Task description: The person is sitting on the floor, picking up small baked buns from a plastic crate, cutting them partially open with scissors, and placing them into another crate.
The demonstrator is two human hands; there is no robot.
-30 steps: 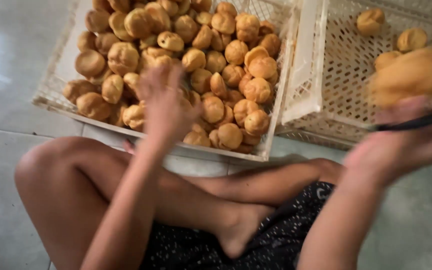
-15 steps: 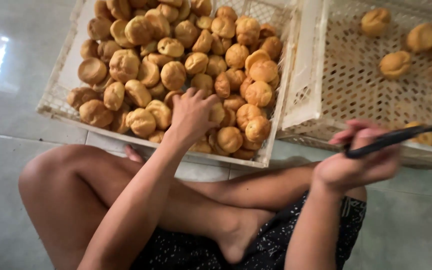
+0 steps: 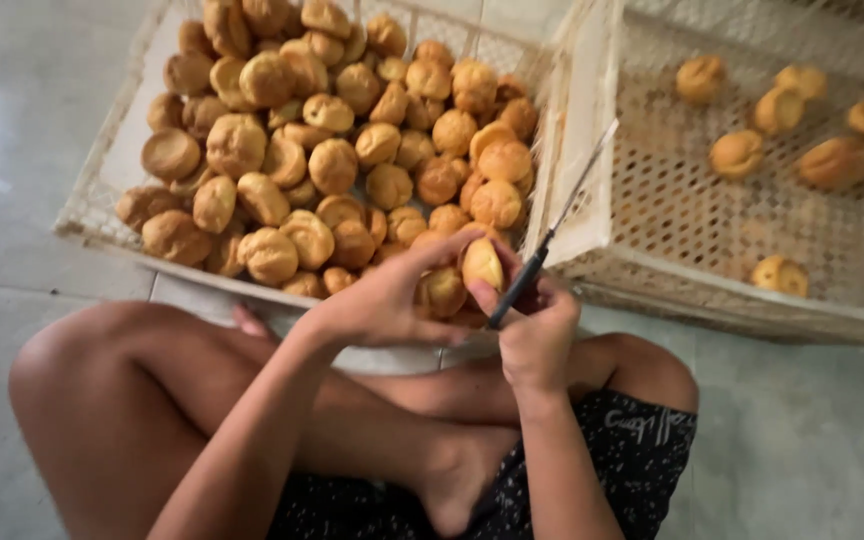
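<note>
Left hand (image 3: 387, 300) has its grip wrapped round one small golden-brown pastry puff (image 3: 481, 263), round and a bit crusty, held just over the near edge of the full crate (image 3: 102, 215). Right hand (image 3: 535, 330) is clenched on thin dark-handled scissors (image 3: 552, 230), right beside the puff.

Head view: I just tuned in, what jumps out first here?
The heap of golden-brown puff pastries filling the white lattice crate at upper left. Just below it, at centre, the left hand holds one pastry while the right hand grips a thin blade with a dark handle beside it. To the right, a second crate holds only a few scattered pastries.
</note>
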